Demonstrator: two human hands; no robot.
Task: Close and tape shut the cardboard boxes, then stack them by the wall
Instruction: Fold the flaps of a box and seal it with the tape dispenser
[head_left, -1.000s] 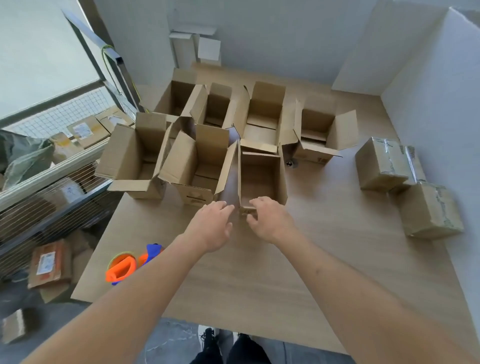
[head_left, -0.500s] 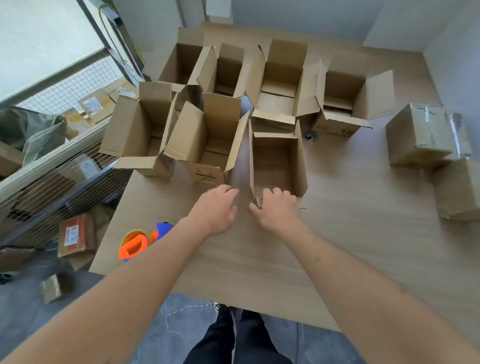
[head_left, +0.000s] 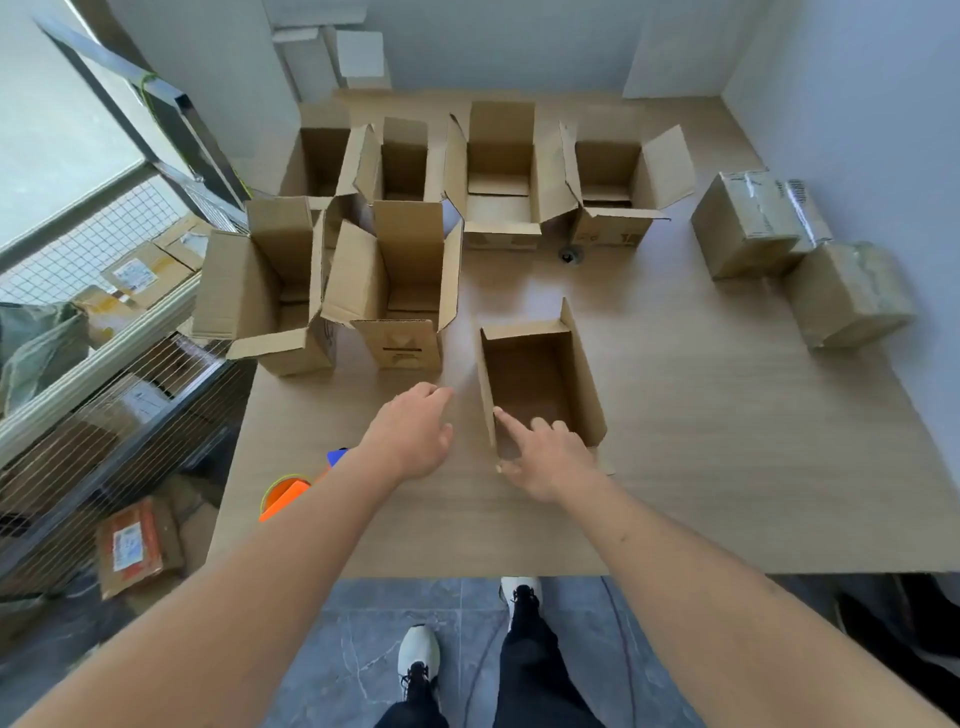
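wooden table (head_left: 675, 467), seen from above. six open cardboard boxes (head_left: 498, 176) with raised flaps crowd its far-left part; two taped boxes (head_left: 748, 223) lie at the right edge by the wall. a nearer open box (head_left: 540, 384) stands alone near the table's middle. right hand (head_left: 550, 457) grasps this box's near wall, index finger along the left flap. left hand (head_left: 410, 431) hovers just beside it, fingers relaxed, holding nothing. an orange tape dispenser (head_left: 285, 496) sits at the near-left edge.

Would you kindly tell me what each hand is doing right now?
Left hand: open, holding nothing.
Right hand: grips the near flap of the open brown cardboard box.
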